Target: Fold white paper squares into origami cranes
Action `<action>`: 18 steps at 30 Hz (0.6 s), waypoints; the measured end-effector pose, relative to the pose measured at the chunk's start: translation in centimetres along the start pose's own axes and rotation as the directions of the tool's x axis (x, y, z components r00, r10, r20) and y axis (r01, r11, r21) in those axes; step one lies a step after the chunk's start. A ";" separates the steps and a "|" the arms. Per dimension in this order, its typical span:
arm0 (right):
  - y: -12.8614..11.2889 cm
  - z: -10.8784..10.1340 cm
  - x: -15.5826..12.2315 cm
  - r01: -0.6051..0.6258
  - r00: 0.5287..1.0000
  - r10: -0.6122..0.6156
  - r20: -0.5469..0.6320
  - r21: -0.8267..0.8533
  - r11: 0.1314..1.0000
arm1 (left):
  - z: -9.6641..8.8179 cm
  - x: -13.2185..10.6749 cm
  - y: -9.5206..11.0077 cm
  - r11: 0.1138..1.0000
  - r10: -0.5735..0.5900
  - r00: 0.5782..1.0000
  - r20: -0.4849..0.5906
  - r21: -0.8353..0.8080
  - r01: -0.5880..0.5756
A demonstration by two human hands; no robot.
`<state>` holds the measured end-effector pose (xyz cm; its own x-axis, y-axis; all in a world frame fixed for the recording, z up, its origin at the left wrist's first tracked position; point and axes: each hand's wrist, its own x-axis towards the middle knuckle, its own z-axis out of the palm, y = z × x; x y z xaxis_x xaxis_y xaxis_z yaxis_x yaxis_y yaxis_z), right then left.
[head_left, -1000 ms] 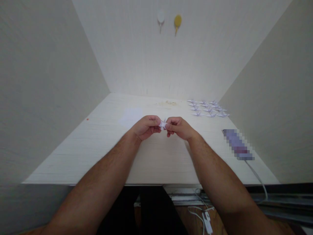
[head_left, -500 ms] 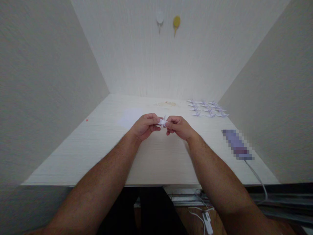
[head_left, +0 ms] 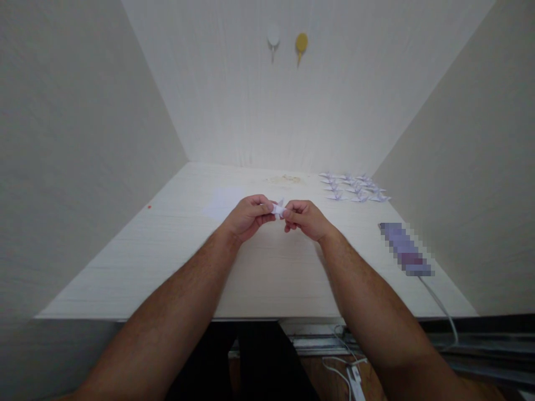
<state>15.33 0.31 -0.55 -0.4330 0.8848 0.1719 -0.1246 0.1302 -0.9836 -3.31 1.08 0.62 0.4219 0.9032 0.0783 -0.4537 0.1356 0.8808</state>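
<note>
Between my two hands, above the middle of the pale table (head_left: 276, 267), is a small white origami crane (head_left: 278, 209). My left hand (head_left: 253, 216) pinches one side of it between thumb and fingers. From the other side, my right hand (head_left: 304, 217) grips it with thumb and forefinger, its other fingers curled below. One pointed tip of the folded paper sticks up between the hands; the fingertips cover much of the rest. Several finished paper cranes (head_left: 355, 189) stand in rows at the back right.
White paper (head_left: 221, 201) lies left of my hands. A blurred-out flat device (head_left: 404, 249) with a cable (head_left: 441, 306) lies near the right edge. Walls enclose the left, back and right. A white hook (head_left: 273, 38) and a yellow hook (head_left: 301, 43) are on the back wall.
The crane has turned slightly between my fingers, and its raised tip shows at a different angle. Both hands keep their pinch in nearly the same place. The view has tilted a little.
</note>
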 end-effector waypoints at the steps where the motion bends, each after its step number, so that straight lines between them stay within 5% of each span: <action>1: 0.0 0.0 0.0 0.001 1.000 -0.002 -0.005 -0.001 1.000 | -0.1 0.0 0.0 1.000 -0.016 1.000 -0.004 0.010 0.016; 8: 0.1 -0.2 0.0 -0.007 0.999 0.007 -0.042 -0.012 1.000 | -0.5 -0.1 0.4 0.981 -0.131 0.991 -0.025 0.140 0.133; 18: 0.2 -0.3 0.0 -0.027 1.000 0.028 -0.013 0.030 0.999 | -0.9 -0.3 0.7 0.958 -0.172 0.984 0.041 0.240 0.157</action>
<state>15.63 0.47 -0.76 -0.4248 0.8938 0.1437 -0.1394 0.0923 -0.9859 -4.43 1.26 0.76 0.5253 0.8491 -0.0549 -0.1797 0.1738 0.9682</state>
